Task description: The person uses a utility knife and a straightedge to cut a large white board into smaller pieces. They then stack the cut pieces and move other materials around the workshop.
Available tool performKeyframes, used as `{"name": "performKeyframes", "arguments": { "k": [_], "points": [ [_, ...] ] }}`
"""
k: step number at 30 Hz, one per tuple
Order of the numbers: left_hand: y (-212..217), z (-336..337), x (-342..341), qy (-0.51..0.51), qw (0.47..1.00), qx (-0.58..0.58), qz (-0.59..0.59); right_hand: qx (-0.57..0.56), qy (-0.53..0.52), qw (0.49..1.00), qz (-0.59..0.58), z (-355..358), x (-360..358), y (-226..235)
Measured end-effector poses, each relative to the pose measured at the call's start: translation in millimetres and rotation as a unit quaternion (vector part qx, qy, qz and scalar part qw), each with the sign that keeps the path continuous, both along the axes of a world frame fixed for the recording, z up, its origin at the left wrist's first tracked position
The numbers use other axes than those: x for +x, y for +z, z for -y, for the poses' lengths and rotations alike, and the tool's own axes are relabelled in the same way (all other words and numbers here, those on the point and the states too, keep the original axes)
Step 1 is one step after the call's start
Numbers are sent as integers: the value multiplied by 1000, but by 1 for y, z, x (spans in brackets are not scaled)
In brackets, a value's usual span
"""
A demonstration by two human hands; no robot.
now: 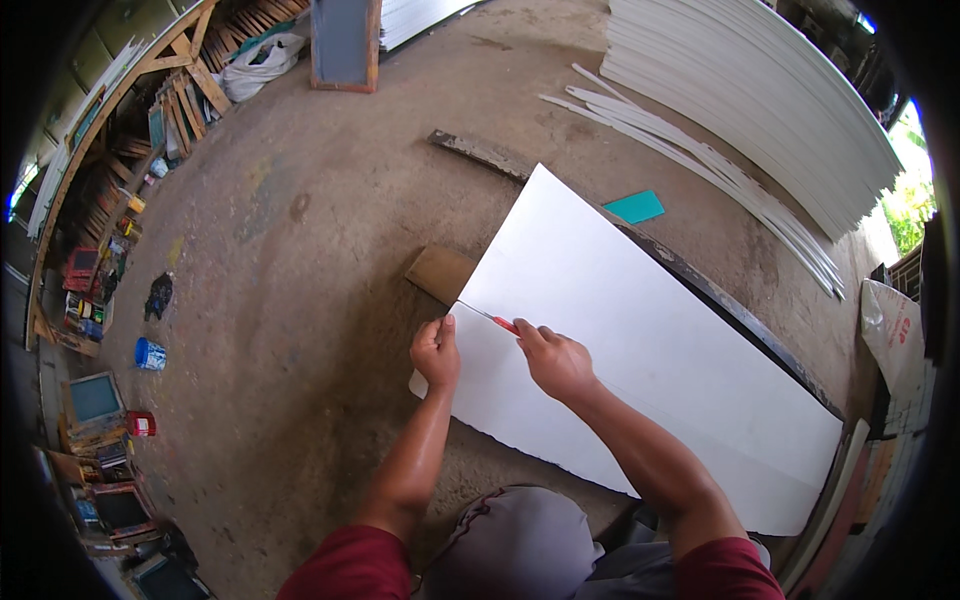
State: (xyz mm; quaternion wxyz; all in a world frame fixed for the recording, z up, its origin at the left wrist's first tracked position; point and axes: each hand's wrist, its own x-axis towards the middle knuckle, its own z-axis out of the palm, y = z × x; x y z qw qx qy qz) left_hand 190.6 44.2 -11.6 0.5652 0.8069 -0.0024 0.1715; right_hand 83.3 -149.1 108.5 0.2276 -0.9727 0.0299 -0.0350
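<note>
A large white board [640, 330] lies flat on the dirt floor in front of me. My right hand [553, 362] is closed around a red-handled knife [494, 320], its thin blade pointing up-left along the board's left edge. My left hand [436, 352] is curled into a fist and presses on the board's left edge, just left of the blade. Under the board's upper left edge sticks out a brown wooden block [440, 272].
A long dark metal bar [720, 300] runs along the board's far side. A tall stack of white sheets [760, 100] and loose white strips [700, 160] lie at the upper right, with a teal card [634, 207] nearby. Wooden frames, cans and clutter line the left wall.
</note>
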Motion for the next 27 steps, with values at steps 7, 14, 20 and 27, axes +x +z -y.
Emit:
{"name": "performKeyframes", "arguments": {
  "k": [7, 14, 20, 27],
  "points": [
    [14, 1, -3, -9, 1000, -12, -2, -5, 10, 1000, 13, -17, 25, -1],
    [10, 0, -4, -15, 1000, -24, 13, -19, 13, 1000, -12, -21, 27, 0],
    [6, -7, -11, -39, 997, -55, -29, -71, 30, 992, -105, 15, -14, -17],
    [21, -2, -9, -77, 996, -39, -23, -40, 4, 999, -36, 20, -35, 1]
  ]
}}
